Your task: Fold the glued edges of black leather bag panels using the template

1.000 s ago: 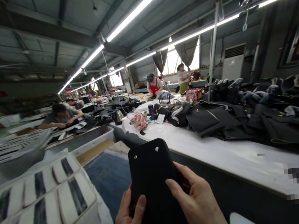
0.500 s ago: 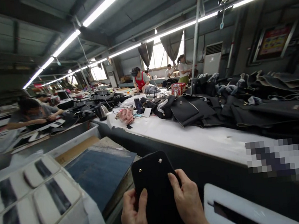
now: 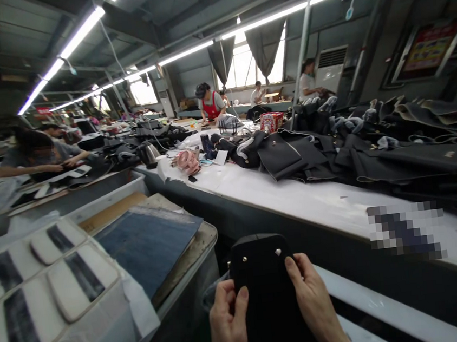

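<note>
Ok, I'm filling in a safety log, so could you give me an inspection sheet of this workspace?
Surface: white table, black goods heaped on its far side; one patch is blurred out.
Job's things: black piece, two small bright spots near its top.
Clutter: kettle, pink item, white card and red box on the table.
Hands: left hand and right hand grip the black piece at opposite sides, thumbs on its near face.
Cables: a pale cable hangs from the lights.
Surroundings: striped pieces and blue sheet at left; co-worker in red apron beyond.
</note>
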Action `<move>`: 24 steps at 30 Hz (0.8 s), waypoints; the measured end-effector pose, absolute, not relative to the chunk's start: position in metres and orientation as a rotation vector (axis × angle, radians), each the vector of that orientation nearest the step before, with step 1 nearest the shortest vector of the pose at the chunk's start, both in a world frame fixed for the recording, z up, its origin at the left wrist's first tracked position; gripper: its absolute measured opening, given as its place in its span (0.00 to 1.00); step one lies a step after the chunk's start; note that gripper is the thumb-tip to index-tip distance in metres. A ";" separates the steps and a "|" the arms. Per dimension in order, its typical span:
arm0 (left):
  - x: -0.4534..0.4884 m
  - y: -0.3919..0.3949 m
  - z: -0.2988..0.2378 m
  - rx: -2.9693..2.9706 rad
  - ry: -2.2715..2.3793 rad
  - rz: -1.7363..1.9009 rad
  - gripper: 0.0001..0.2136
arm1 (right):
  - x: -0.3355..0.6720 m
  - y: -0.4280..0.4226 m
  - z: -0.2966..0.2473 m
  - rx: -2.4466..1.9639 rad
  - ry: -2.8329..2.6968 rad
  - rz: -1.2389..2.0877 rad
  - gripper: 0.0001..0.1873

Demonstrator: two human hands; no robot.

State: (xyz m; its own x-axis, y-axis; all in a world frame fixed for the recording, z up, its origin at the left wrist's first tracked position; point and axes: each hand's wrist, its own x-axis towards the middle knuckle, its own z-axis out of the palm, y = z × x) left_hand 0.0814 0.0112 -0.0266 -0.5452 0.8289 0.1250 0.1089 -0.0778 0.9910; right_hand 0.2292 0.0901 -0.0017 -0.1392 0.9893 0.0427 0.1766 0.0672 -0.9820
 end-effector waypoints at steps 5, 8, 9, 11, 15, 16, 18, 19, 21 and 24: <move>0.086 0.014 -0.029 1.093 1.628 1.611 0.13 | 0.240 0.104 -0.001 -1.267 -1.514 1.084 0.24; 0.066 0.017 -0.018 1.191 1.704 1.521 0.13 | 0.240 0.099 -0.003 -1.208 -1.527 1.084 0.23; 0.055 0.019 -0.008 1.246 1.748 1.511 0.14 | 0.237 0.096 -0.002 -1.178 -1.547 1.081 0.22; 0.032 0.026 0.023 1.382 1.827 1.582 0.25 | 0.229 0.087 0.000 -1.111 -1.609 1.084 0.20; 0.000 0.048 0.092 1.806 1.498 1.250 0.32 | 0.204 0.073 0.009 -0.949 -1.779 1.147 0.17; -0.005 0.053 0.102 1.874 1.391 1.050 0.29 | 0.198 0.070 0.012 -0.909 -1.820 1.172 0.16; -0.012 0.062 0.110 1.893 1.249 0.699 0.22 | 0.187 0.067 0.018 -0.854 -1.884 1.237 0.16; -0.015 0.064 0.109 1.860 1.222 0.584 0.18 | 0.185 0.066 0.020 -0.845 -1.904 1.285 0.16; -0.023 0.062 0.100 1.772 1.239 0.511 0.13 | 0.187 0.066 0.017 -0.861 -1.936 1.404 0.16; -0.037 0.039 0.087 1.659 1.369 0.643 0.09 | 0.209 0.064 -0.010 -0.993 -1.945 1.484 0.14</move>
State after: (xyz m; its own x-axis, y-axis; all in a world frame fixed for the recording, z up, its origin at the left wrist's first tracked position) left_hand -0.0371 0.0391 0.0869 0.2630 0.9556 -0.1329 0.5079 -0.0201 0.8612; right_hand 0.2094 0.0635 -0.0101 -0.6116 0.7900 -0.0424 0.2498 0.1419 -0.9578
